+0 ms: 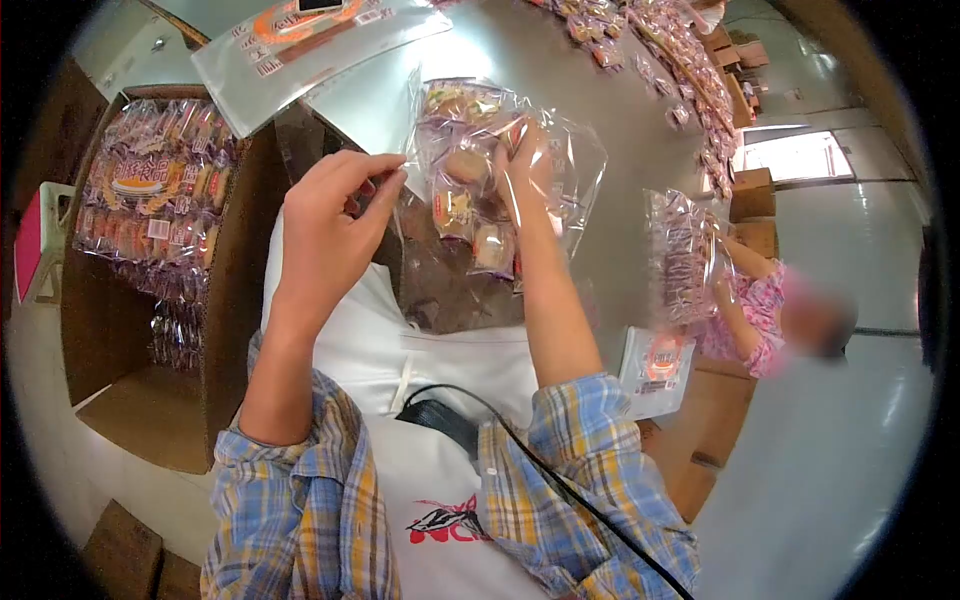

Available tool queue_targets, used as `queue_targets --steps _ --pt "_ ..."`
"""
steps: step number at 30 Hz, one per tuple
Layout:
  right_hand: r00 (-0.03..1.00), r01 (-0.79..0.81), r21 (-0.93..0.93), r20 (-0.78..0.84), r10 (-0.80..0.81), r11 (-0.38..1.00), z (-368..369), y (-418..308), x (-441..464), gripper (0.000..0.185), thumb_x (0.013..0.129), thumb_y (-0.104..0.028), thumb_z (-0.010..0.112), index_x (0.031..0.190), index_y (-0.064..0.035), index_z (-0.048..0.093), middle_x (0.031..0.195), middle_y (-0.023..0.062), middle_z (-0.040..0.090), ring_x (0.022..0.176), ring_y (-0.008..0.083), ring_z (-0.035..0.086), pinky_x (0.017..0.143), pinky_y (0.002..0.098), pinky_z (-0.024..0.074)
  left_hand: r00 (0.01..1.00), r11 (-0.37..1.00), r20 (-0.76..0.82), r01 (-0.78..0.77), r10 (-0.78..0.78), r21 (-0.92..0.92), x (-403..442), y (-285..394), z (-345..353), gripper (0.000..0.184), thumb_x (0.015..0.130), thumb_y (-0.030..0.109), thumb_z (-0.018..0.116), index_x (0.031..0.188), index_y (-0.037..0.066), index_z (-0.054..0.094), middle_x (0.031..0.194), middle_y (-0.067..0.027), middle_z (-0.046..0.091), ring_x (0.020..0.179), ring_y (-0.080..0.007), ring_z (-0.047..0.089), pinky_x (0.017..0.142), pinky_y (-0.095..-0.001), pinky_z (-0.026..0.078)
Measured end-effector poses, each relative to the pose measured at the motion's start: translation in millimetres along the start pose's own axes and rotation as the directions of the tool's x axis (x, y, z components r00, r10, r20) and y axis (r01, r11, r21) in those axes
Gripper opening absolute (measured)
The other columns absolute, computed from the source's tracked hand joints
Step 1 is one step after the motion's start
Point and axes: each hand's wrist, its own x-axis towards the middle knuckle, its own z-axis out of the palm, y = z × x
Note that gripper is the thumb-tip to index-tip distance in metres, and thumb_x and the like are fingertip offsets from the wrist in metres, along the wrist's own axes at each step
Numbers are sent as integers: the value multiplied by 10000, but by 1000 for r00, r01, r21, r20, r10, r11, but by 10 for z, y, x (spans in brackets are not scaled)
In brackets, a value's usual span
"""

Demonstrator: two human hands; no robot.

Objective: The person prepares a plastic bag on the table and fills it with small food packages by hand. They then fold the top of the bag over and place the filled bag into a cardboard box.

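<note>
Head view, and right up close we have soft checked sleeves point(610, 440) and a white apron point(445, 500), a thin black cable point(535, 455) curving across. Up to the hands! Left hand point(335, 215): thumb and forefinger tips almost together by the bag's edge; whether film is pinched between them, I cannot tell. Right hand point(525, 160): seemingly inside the bag, among the packets, fingers veiled by film and glare, so their grip can't be told.

And the bag point(580, 150) itself lies right in front of the body, clear, crinkly, flopping wide. Inside, plump little packets point(454, 212), pale rounded pieces in shiny wrap, lie at odd angles: partly filled, I judge, with slack film to spare and no neat rows yet.

Over on the left, stiff brown cardboard: the box point(228, 290), holding finished-looking bags point(150, 170), taut, glossy and printed; only part full, by the look of it.

Further up, smooth flat printed film point(290, 60). Across the grey table point(610, 110) glitters a long heap point(690, 75) of loose packets, so plenty seems left! Off right, a co-worker point(755, 315) in pink floral sleeves holds another bag point(680, 255), bulging, and beyond sit dull cartons point(752, 195).
</note>
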Motion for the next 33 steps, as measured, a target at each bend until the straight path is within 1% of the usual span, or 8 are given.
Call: queue_targets --steps 4,9,12,15,20,28,31,33 --pt "933 -145 -187 303 197 972 -239 -166 304 555 867 -214 709 1323 51 533 1081 281 658 983 452 659 870 485 530 972 952 -71 -204 226 227 -87 147 85 197 803 29 789 995 44 748 848 -47 683 717 -212 626 596 -324 480" --pt "895 -421 501 362 259 756 -60 227 282 575 955 -312 671 1403 9 507 1201 200 682 1074 325 663 930 456 523 758 877 456 -463 467 -127 -980 660 399 353 818 218 771 1114 34 718 1168 -119 682 1005 -277 660 845 -413 534" --pt "648 -761 547 627 431 348 -252 -20 461 504 962 -209 630 1400 11 511 1196 166 666 1006 257 654 852 414 538 850 955 484 -283 207 89 -963 547 876 613 866 310 756 1333 -50 589 1288 -211 596 1242 -357 567 1027 -458 471" --pt "756 -654 625 536 375 427 22 243 357 445 958 -145 610 1361 26 528 1114 143 673 942 217 652 765 381 542 902 922 429 -206 49 328 -824 469 1088 718 888 316 729 1389 -133 480 1387 -268 535 1360 -427 483 1149 -509 380" --pt "677 -701 708 621 394 89 29 -69 446 548 942 -198 729 1405 -15 502 1151 149 662 983 197 649 804 380 584 986 926 148 21 -82 378 -444 121 1556 640 914 206 624 1428 -137 457 1459 -323 484 1398 -465 431 1194 -519 326" --pt "847 -526 643 330 417 558 590 356 346 629 898 -239 809 1391 39 534 1286 146 631 1147 220 606 976 347 508 999 776 -10 41 -44 629 38 -538 1847 555 907 158 584 1437 3 534 1490 -192 520 1423 -341 443 1202 -525 279" --pt "869 -485 649 282 407 586 512 229 280 549 916 -225 790 1354 26 574 1235 121 653 1119 201 610 981 348 503 999 824 -48 20 9 567 51 -606 1760 586 870 146 611 1443 52 539 1483 -175 505 1387 -354 456 1184 -556 270" --pt "864 -472 792 327 382 388 633 326 227 465 959 -187 739 1354 5 584 1208 90 666 1062 184 626 938 334 529 997 884 -72 19 16 468 74 -580 1711 599 850 128 624 1438 49 536 1462 -169 506 1371 -372 455 1170 -557 282"
